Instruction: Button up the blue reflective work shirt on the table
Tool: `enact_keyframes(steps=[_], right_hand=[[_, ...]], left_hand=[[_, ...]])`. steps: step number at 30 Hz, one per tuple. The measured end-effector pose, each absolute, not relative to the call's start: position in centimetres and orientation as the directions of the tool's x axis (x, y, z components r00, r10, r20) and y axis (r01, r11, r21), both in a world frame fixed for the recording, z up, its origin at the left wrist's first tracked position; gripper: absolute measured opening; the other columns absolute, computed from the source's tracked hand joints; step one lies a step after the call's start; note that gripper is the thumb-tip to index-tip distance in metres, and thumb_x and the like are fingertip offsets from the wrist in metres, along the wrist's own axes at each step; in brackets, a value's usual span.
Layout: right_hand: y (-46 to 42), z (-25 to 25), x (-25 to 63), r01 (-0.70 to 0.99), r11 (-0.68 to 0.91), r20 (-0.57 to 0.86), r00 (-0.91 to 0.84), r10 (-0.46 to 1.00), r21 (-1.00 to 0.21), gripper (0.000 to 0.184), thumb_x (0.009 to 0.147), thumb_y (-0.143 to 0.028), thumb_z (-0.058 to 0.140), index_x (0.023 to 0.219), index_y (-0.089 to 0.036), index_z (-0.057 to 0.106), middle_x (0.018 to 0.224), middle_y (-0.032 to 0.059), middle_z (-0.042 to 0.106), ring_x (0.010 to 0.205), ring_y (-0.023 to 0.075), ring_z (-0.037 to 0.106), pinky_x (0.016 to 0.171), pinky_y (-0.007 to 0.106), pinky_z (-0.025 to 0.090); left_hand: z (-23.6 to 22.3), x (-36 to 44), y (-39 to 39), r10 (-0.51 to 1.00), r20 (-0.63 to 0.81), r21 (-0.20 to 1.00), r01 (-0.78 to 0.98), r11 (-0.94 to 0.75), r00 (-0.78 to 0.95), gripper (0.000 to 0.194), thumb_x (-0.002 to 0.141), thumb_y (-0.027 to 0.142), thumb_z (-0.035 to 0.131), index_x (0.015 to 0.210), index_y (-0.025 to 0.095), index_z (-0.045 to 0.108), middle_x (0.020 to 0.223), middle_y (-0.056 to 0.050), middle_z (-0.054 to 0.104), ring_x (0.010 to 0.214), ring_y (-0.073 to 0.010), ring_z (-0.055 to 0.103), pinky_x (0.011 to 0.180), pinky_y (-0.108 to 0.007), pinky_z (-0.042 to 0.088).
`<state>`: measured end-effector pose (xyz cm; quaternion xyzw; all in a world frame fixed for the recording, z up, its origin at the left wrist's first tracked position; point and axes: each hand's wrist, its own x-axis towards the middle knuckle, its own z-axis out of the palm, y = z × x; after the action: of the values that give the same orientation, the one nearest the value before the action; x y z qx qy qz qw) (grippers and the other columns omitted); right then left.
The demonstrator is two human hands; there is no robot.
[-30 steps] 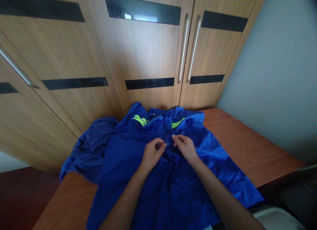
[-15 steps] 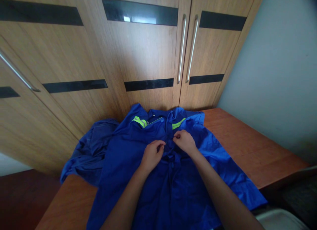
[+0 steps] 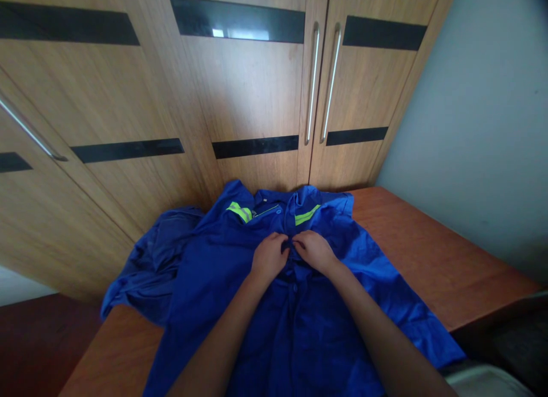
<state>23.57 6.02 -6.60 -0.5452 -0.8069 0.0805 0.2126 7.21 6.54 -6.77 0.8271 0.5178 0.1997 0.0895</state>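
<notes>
A blue work jacket [image 3: 214,271] with yellow-green reflective strips lies spread over a reddish-brown tabletop, its collar toward the cabinet. At its front opening, my left hand [image 3: 270,255] and my right hand [image 3: 314,250] almost meet. Both have thumb and fingers pinched on the front edges of the jacket. The exact bit of cloth or button between the fingertips is hidden. One button [image 3: 278,211] shows above the hands, near the collar, and another button [image 3: 295,288] shows below them.
A crumpled dark blue garment [image 3: 158,254] lies left of the jacket, hanging over the table's edge. Wooden cabinet doors [image 3: 252,94] with metal handles stand right behind. The wooden tabletop [image 3: 411,260] reaches the pale wall on the right. Something dark stands at the lower right.
My hands have come closer together at the jacket's front opening. The left moved up and right, the right slightly left and down. The jacket lies nearly as before.
</notes>
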Motion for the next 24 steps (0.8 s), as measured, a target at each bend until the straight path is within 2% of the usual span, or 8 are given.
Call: enact_keyframes(steps=[5,9,12,15,17,19,21,24], right_hand=[[6.1,-7.3,23.3,0.700,0.452,0.376,-0.274,0.885,-0.554,0.021,0.084,-0.014,0.049,0.081,-0.020,0.069,0.066,-0.0006,0.061,0.064,0.0135,0.054,0.063,0.022,0.037],[6.2,-7.4,23.1,0.635,0.422,0.396,-0.194,0.898,-0.647,0.017,0.084,-0.024,0.055,0.081,-0.022,0.071,0.059,-0.0026,0.058,0.055,0.0123,0.050,0.055,0.022,0.035],[6.3,-7.1,22.9,0.727,0.319,0.330,-0.134,0.934,-0.608,0.014,0.080,-0.032,0.063,0.086,-0.023,0.072,0.064,-0.0012,0.064,0.059,0.0140,0.055,0.058,0.023,0.038],[6.2,-6.9,22.7,0.821,0.245,0.273,-0.113,0.955,-0.516,0.020,0.083,-0.027,0.059,0.099,-0.026,0.071,0.082,0.0016,0.071,0.073,0.0169,0.062,0.070,0.025,0.043],[6.1,-6.8,22.6,0.850,0.241,0.273,-0.120,0.954,-0.469,0.026,0.086,-0.021,0.052,0.103,-0.026,0.070,0.095,0.0033,0.072,0.085,0.0181,0.064,0.080,0.027,0.043],[6.0,-6.6,22.4,0.867,0.250,0.294,-0.127,0.947,-0.430,0.026,0.087,-0.019,0.050,0.101,-0.024,0.071,0.099,0.0053,0.071,0.094,0.0195,0.062,0.087,0.028,0.042],[5.9,-6.4,22.2,0.877,0.271,0.326,-0.141,0.935,-0.398,0.021,0.087,-0.024,0.054,0.101,-0.022,0.070,0.100,0.0075,0.069,0.100,0.0214,0.058,0.090,0.030,0.041],[5.9,-6.1,21.6,0.881,0.310,0.347,-0.182,0.920,-0.357,0.028,0.085,-0.033,0.060,0.110,-0.021,0.065,0.103,0.0090,0.066,0.103,0.0228,0.055,0.091,0.032,0.040]], left_hand=[[-6.7,7.6,6.6,0.933,0.182,0.283,0.892,-0.352,0.310,0.013,0.084,0.024,0.057,0.096,0.023,0.059,0.096,-0.005,0.064,0.086,-0.0206,0.063,0.072,-0.028,0.045],[-6.8,7.8,6.9,0.943,0.194,0.289,0.903,-0.320,0.272,0.011,0.087,0.021,0.051,0.094,0.022,0.059,0.092,-0.007,0.065,0.084,-0.0209,0.063,0.071,-0.028,0.044],[-6.8,7.4,7.0,0.943,0.204,0.299,0.900,-0.316,0.263,0.016,0.086,0.016,0.048,0.091,0.021,0.062,0.090,-0.006,0.064,0.085,-0.0193,0.063,0.072,-0.026,0.044],[-6.8,6.7,7.1,0.935,0.239,0.327,0.885,-0.330,0.260,0.022,0.084,0.013,0.046,0.094,0.021,0.064,0.091,-0.005,0.064,0.086,-0.0180,0.062,0.074,-0.025,0.044],[-6.8,6.2,7.1,0.927,0.276,0.368,0.864,-0.344,0.252,0.026,0.083,0.013,0.046,0.098,0.022,0.066,0.092,-0.004,0.064,0.086,-0.0174,0.062,0.076,-0.025,0.044],[-6.8,5.9,7.1,0.925,0.295,0.404,0.846,-0.349,0.240,0.027,0.083,0.014,0.047,0.099,0.023,0.067,0.090,-0.004,0.064,0.085,-0.0173,0.061,0.076,-0.025,0.044],[-6.8,5.8,7.0,0.926,0.288,0.420,0.837,-0.351,0.243,0.026,0.083,0.015,0.048,0.098,0.023,0.067,0.088,-0.003,0.064,0.084,-0.0174,0.061,0.075,-0.025,0.044],[-6.6,6.0,6.8,0.917,0.291,0.420,0.825,-0.379,0.273,0.025,0.084,0.016,0.047,0.097,0.023,0.067,0.089,-0.003,0.063,0.085,-0.0171,0.061,0.075,-0.025,0.044]])
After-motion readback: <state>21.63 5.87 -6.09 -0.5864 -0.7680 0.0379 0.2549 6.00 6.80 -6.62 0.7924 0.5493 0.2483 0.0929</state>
